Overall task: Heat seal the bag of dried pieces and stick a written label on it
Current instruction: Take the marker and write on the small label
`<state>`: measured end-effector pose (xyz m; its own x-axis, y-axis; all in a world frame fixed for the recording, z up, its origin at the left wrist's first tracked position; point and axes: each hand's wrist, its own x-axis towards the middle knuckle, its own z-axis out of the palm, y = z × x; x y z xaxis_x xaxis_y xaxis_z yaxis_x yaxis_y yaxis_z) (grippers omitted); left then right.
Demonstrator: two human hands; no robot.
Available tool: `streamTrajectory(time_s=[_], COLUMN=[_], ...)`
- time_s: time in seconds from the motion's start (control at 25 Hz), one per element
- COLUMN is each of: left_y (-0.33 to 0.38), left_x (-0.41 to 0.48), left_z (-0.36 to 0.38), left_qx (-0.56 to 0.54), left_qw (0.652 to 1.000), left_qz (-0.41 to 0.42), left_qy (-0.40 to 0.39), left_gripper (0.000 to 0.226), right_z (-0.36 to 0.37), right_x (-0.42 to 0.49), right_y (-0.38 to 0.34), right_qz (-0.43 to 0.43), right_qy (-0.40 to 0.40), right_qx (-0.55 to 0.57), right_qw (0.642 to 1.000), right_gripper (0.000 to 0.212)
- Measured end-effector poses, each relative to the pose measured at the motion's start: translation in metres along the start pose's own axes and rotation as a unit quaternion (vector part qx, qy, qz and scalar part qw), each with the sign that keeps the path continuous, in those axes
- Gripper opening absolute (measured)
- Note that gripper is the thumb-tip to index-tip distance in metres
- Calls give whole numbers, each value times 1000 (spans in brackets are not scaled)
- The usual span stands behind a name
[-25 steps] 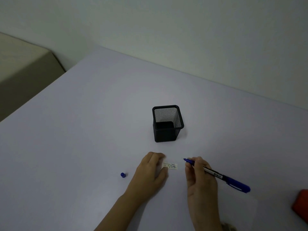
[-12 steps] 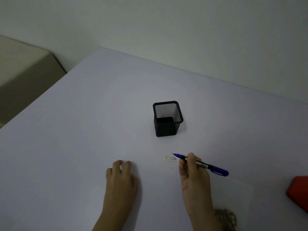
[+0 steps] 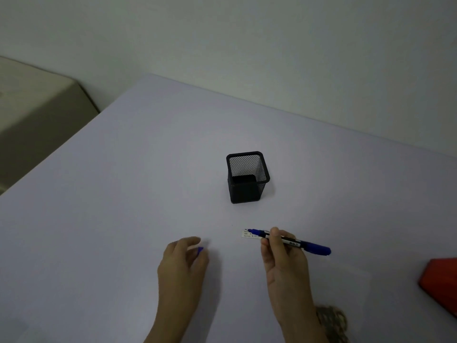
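My right hand (image 3: 282,263) holds a blue pen (image 3: 294,242) nearly level, its uncapped tip pointing left over a small white written label (image 3: 248,234) that lies flat on the table. My left hand (image 3: 183,266) is to the left, with its fingers pinching the small blue pen cap (image 3: 200,250). A clear bag (image 3: 346,288) lies flat at the lower right, behind my right wrist; brown dried pieces (image 3: 332,320) show in its near end.
A black mesh pen holder (image 3: 247,178) stands empty beyond the label. A red object (image 3: 440,283) is cut off at the right edge. The pale table (image 3: 123,194) meets a wall at the back; beige furniture (image 3: 37,107) stands to the left.
My left hand left the label, moved left to the pen cap and picked it up. My right hand kept the pen over the label, lowering it toward level.
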<state>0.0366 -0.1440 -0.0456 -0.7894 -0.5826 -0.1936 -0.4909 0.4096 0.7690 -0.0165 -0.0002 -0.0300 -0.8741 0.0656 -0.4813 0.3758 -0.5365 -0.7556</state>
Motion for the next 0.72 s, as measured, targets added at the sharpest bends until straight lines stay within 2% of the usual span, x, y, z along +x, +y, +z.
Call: streamTrajectory(time_s=[0.04, 0.08, 0.16, 0.2, 0.24, 0.32, 0.36, 0.44, 0.52, 0.6, 0.72], left_y=[15, 30, 56, 63, 69, 73, 73, 73, 72, 72, 71], left_x=[1, 2, 2, 2, 1, 0, -1, -3, -4, -6, -8], left_z=[-3, -7, -16, -18, -20, -19, -18, -14, -10, -8, -8], left_qx=[-70, -161, -351, -413, -441, -469, -477, -467, -456, -463, -450], left_qw=[996, 981, 916, 884, 867, 852, 850, 861, 867, 863, 872], left_qz=[-43, -84, -149, -171, -184, -192, -188, -178, -177, -179, -166], left_qy=[-35, -73, -126, -139, -143, -131, -120, -98, -90, -94, -98], left_gripper=[13, 10, 11, 14, 15, 17, 17, 15, 13, 14, 17], right_z=[2, 3, 8, 7, 6, 5, 5, 8, 11, 10, 8], right_x=[-1, -2, -5, -7, -9, -12, -14, -13, -10, -11, -11], right_y=[1, 0, -2, -5, -6, -7, -6, -3, 0, 0, -3], right_qz=[2, 3, -9, -21, -29, -42, -46, -39, -40, -43, -44], right_qy=[-2, -2, 7, 17, 12, -44, -54, -30, -6, 1, -5], right_qx=[-10, -19, -39, -56, -77, -106, -100, -65, -59, -56, -62], right_qw=[1000, 1000, 999, 998, 997, 993, 992, 997, 997, 998, 997], right_gripper=[15, 16, 43, 55, 57, 31, 29, 57, 73, 75, 64])
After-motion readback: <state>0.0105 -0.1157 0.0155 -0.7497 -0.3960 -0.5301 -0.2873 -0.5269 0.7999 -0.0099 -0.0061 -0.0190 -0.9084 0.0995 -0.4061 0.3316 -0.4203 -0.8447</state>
